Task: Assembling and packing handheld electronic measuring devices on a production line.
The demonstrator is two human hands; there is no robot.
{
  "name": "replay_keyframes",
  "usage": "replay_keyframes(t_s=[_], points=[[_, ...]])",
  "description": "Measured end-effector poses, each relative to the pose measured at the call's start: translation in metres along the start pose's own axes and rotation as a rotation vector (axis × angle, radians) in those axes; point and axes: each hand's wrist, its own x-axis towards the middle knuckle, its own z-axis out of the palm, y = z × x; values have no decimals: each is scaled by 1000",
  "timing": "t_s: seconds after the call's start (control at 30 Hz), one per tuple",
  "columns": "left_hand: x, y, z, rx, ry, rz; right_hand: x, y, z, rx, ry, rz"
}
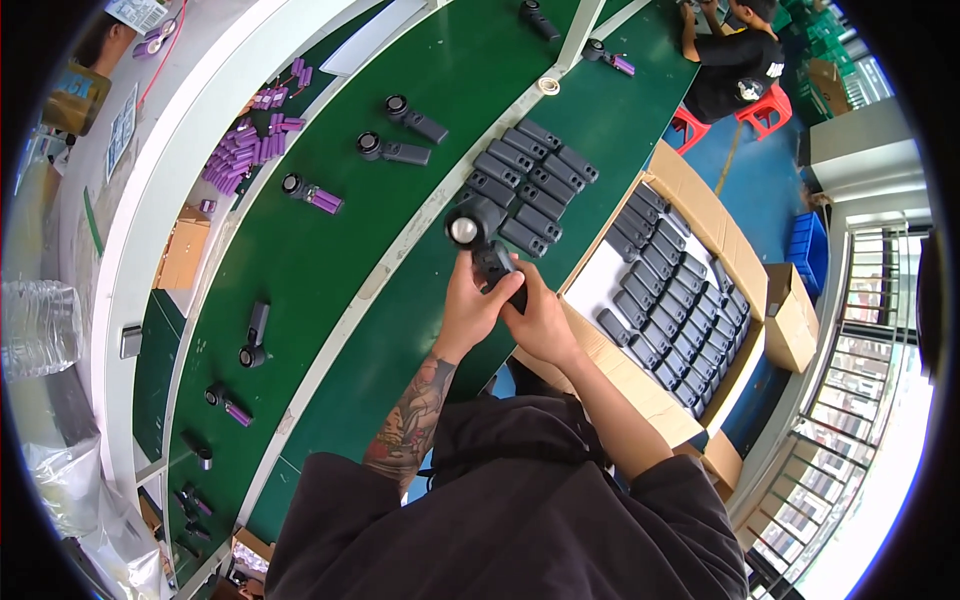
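Your left hand [468, 308] is closed around the lower part of a dark handheld device [492, 258], and your right hand [543, 318] is closed on the same handle from the other side, so both hands hold this one thing together. The device is in front of your body, above the green table [390, 340]; its round head, with a bright silver centre, points away from you, and its handle comes back between your fingers. Just beyond it, grey handle-shaped pieces [540, 185] lie on the table in slanted rows, close to one another. To the right of your hands there is an open cardboard box [594, 362], and in it many similar dark pieces [668, 295] lie in rows over a white layer. To the left, behind a pale rail [428, 217], a green strip [290, 265] carries several round-headed devices [405, 152], well apart, and some of them show a purple cell [325, 200] in the handle. Farther left is a heap of purple cells [235, 160]. At the upper right, another person [738, 65] sits on a red stool [768, 108].
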Motion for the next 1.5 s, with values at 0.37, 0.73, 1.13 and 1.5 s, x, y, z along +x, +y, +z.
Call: replay_keyframes(t_s=[0.37,0.73,1.13,1.5], points=[[-24,9,-20,120,-77,-44,12,1,-6,596,-184,307],[-35,-3,-16,336,-43,156,22,10,9,993,-291,463],[-30,-8,-9,296,-16,-41,28,28,9,534,-202,336],[18,-56,-171,-25,416,-213,60,97,-67,-376,285,104]])
